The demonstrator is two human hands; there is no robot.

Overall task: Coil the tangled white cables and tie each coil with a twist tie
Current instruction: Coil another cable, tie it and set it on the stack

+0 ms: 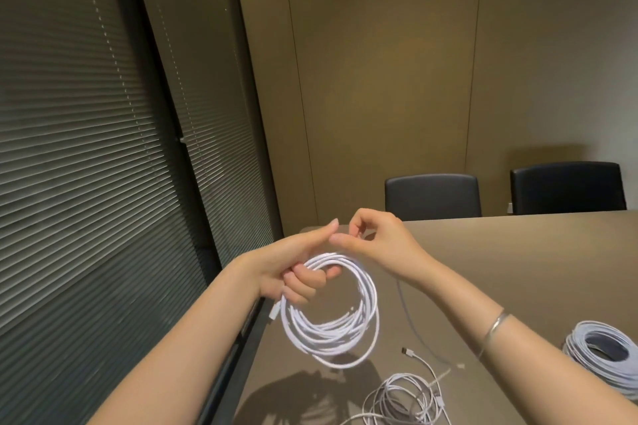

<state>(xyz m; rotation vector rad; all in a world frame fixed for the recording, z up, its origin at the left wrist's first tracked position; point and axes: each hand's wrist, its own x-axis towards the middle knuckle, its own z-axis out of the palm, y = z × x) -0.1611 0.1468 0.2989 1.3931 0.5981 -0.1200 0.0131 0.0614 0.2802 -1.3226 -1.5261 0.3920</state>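
A coiled white cable is held above the table by the curled fingers of the left hand. The right hand is pinched narrow beside the left fingertip; what is pinched cannot be told. No writing is legible.

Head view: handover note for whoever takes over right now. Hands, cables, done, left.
Left hand: shut on the coil, held above the table.
Right hand: fingertips pinched at the coil's top by the left forefinger; a twist tie may be there, too small to tell.
Done: this cable is coiled. A second coil lies at the right edge; its tie cannot be seen.
Left: tie the held coil, then coil and tie the loose tangle near the front.
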